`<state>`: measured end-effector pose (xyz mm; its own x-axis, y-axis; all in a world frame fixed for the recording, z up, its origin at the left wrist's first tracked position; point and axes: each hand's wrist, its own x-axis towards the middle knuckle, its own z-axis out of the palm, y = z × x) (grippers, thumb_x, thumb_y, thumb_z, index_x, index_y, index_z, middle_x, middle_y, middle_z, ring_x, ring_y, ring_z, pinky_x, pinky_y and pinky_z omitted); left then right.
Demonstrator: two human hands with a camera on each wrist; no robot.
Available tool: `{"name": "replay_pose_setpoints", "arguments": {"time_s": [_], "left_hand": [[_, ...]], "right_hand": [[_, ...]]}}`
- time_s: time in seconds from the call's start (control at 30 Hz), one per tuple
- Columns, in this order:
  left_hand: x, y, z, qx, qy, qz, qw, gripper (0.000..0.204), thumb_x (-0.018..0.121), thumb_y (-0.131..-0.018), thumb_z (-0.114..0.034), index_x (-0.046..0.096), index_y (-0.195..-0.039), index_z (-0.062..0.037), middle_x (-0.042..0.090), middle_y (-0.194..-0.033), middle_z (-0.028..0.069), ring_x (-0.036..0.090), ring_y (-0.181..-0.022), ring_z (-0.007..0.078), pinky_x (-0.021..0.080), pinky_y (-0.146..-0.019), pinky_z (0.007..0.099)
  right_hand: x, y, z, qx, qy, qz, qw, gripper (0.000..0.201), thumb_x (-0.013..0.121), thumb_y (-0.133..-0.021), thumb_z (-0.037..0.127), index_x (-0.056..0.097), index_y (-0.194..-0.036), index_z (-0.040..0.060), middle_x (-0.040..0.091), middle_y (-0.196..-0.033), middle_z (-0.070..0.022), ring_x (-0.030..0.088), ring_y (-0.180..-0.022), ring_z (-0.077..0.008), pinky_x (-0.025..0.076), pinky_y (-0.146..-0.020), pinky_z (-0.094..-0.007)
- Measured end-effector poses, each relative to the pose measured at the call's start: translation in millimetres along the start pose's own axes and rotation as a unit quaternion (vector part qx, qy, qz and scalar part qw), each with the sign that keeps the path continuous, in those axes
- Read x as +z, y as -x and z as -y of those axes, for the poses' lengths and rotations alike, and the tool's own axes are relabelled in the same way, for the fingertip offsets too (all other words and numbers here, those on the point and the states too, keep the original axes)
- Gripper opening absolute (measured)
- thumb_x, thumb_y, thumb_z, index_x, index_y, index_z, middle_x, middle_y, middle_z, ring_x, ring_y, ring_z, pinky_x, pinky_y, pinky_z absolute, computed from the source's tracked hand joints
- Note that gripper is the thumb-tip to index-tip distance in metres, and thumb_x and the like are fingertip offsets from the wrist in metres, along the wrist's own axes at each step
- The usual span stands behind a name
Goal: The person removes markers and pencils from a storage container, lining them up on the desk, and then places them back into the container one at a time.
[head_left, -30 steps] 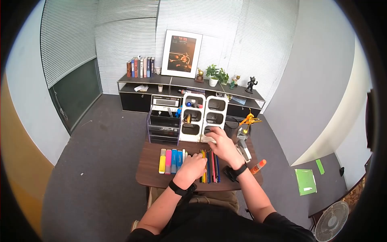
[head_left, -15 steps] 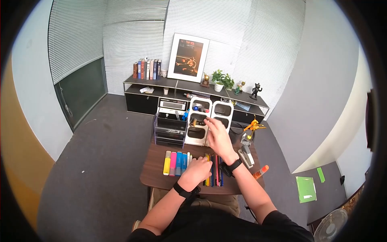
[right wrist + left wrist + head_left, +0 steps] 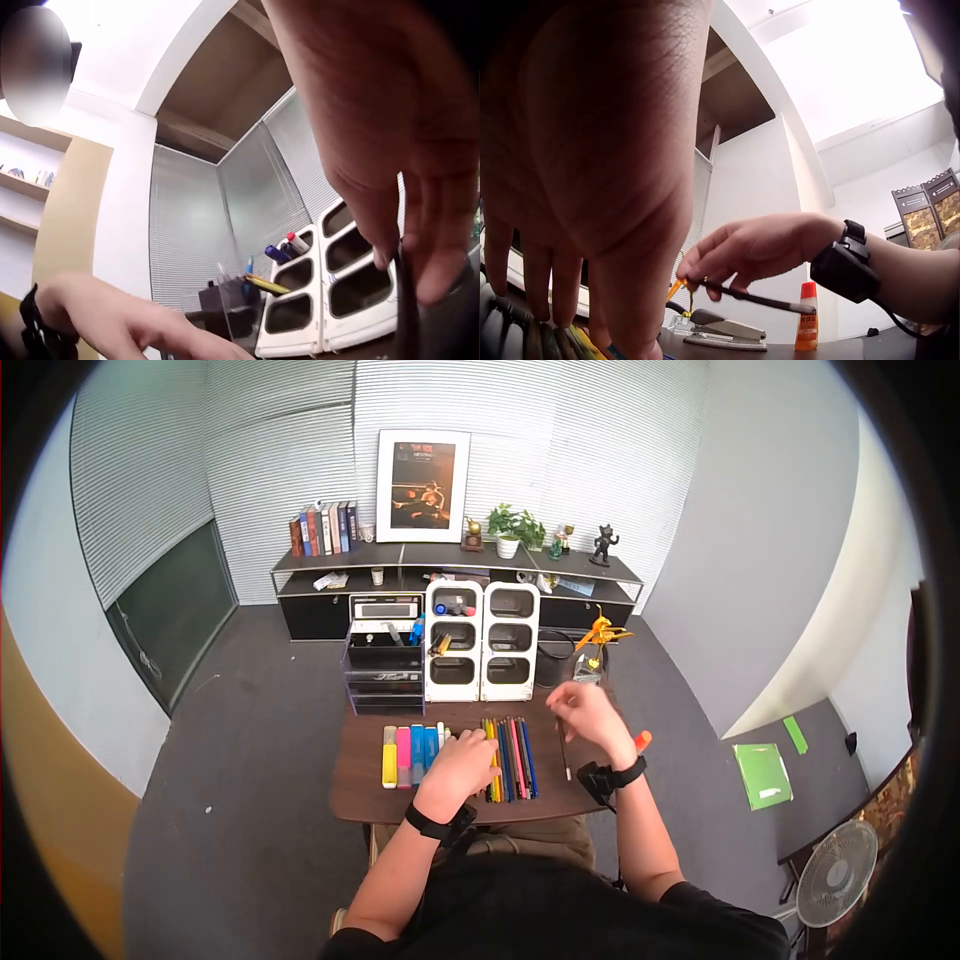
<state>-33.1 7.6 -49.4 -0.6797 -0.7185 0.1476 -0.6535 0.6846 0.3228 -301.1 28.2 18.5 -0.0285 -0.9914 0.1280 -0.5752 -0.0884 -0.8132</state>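
My right hand [image 3: 592, 717] is raised over the right side of the table. It pinches a slim dark stick [image 3: 754, 298] with a pale end, tilted down toward the tabletop; the stick's kind cannot be told. My left hand [image 3: 458, 762] lies palm down with fingers extended, between a row of highlighters [image 3: 389, 758] in yellow, pink and blue and a row of colored pencils [image 3: 513, 760]. Its fingertips are right at the pencils in the left wrist view, and it hides part of both rows. The white organizer [image 3: 482, 682] with pens in its left compartments stands behind them.
A clear desktop rack [image 3: 385, 705] stands left of the organizer. At the right are a stapler [image 3: 727, 330], an orange glue stick [image 3: 807, 322] and an orange flower ornament [image 3: 600, 632]. A low black cabinet [image 3: 312, 618] runs along the back.
My right hand has moved from in front of the organizer to the right and lower, and the dark stick now shows in it. My left hand has stayed by the pencils.
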Motion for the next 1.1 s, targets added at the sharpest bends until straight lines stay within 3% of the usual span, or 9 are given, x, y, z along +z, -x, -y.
{"name": "replay_pose_setpoints", "arguments": {"time_s": [0.17,0.27,0.4,0.43,0.47,0.57,0.7,0.87,1.1], "left_hand": [[-13,7,17,0.010,0.015,-0.034,0.999,0.036,0.083,-0.092,-0.022,0.076,-0.121,-0.0022,0.072,-0.122,0.0171,0.067,-0.125,0.0375,0.056,-0.105,0.0486],[-48,22,21,-0.065,0.020,-0.054,0.996,0.026,0.083,-0.091,-0.017,0.075,-0.112,-0.0063,0.073,-0.119,0.0171,0.069,-0.121,0.0377,0.057,-0.101,0.0483],[-64,37,59,-0.161,-0.007,-0.109,0.981,0.017,0.081,-0.084,-0.011,0.074,-0.097,-0.0039,0.078,-0.094,0.0182,0.076,-0.097,0.0402,0.060,-0.086,0.0536],[-65,41,71,-0.172,-0.026,-0.115,0.978,0.018,0.083,-0.085,-0.014,0.075,-0.096,-0.0029,0.080,-0.095,0.0186,0.078,-0.097,0.0400,0.062,-0.087,0.0517],[-65,43,80,-0.171,-0.027,-0.115,0.978,0.018,0.083,-0.085,-0.014,0.075,-0.096,-0.0029,0.080,-0.095,0.0186,0.078,-0.097,0.0400,0.062,-0.087,0.0517],[-57,43,102,-0.305,-0.057,-0.076,0.948,0.027,0.088,-0.083,-0.020,0.076,-0.099,-0.0017,0.081,-0.102,0.0210,0.078,-0.104,0.0392,0.062,-0.093,0.0488],[-46,40,114,-0.321,-0.067,-0.050,0.943,0.033,0.089,-0.086,-0.019,0.073,-0.103,0.0047,0.081,-0.100,0.0241,0.081,-0.095,0.0370,0.065,-0.083,0.0482],[-36,31,130,-0.351,-0.012,0.028,0.936,0.034,0.088,-0.092,-0.013,0.071,-0.105,0.0127,0.080,-0.088,0.0261,0.081,-0.068,0.0306,0.063,-0.055,0.0418],[-62,38,110,-0.386,0.048,0.036,0.920,0.027,0.085,-0.092,-0.011,0.074,-0.095,0.0141,0.079,-0.083,0.0247,0.081,-0.067,0.0303,0.063,-0.056,0.0425]], "right_hand": [[33,-3,-22,0.093,0.100,0.055,0.989,0.012,0.065,-0.104,0.003,0.073,-0.107,-0.0053,0.075,-0.083,-0.0093,0.074,-0.060,-0.0170,0.061,-0.051,-0.0326],[46,-4,-27,0.069,0.091,0.039,0.993,0.013,0.063,-0.104,0.003,0.072,-0.106,-0.0057,0.074,-0.083,-0.0104,0.074,-0.060,-0.0185,0.062,-0.051,-0.0343],[47,4,-17,0.051,0.072,0.032,0.996,0.028,0.059,-0.104,0.002,0.074,-0.127,-0.0060,0.078,-0.085,-0.0172,0.078,-0.065,-0.0231,0.064,-0.052,-0.0372],[45,4,-17,0.048,0.081,0.044,0.995,0.041,0.060,-0.104,0.000,0.066,-0.145,-0.0049,0.078,-0.086,-0.0167,0.078,-0.066,-0.0229,0.064,-0.053,-0.0368],[45,6,-15,0.048,0.080,0.043,0.995,0.041,0.060,-0.104,0.000,0.066,-0.145,-0.0049,0.078,-0.086,-0.0167,0.078,-0.066,-0.0229,0.064,-0.053,-0.0368],[42,10,-6,0.074,0.056,0.048,0.995,0.048,0.064,-0.104,-0.001,0.059,-0.151,-0.0070,0.079,-0.091,-0.0171,0.079,-0.067,-0.0228,0.065,-0.053,-0.0361],[41,11,-6,0.135,0.052,0.099,0.985,0.054,0.070,-0.102,-0.001,0.055,-0.153,-0.0095,0.076,-0.094,-0.0150,0.078,-0.066,-0.0224,0.065,-0.053,-0.0345],[44,12,-2,0.139,0.065,0.111,0.982,0.055,0.073,-0.101,0.000,0.056,-0.152,-0.0107,0.076,-0.093,-0.0157,0.078,-0.065,-0.0225,0.065,-0.052,-0.0352],[52,17,8,0.135,0.069,0.105,0.983,0.060,0.080,-0.099,0.011,0.058,-0.151,-0.0108,0.078,-0.091,-0.0166,0.076,-0.061,-0.0212,0.063,-0.051,-0.0349]]}}
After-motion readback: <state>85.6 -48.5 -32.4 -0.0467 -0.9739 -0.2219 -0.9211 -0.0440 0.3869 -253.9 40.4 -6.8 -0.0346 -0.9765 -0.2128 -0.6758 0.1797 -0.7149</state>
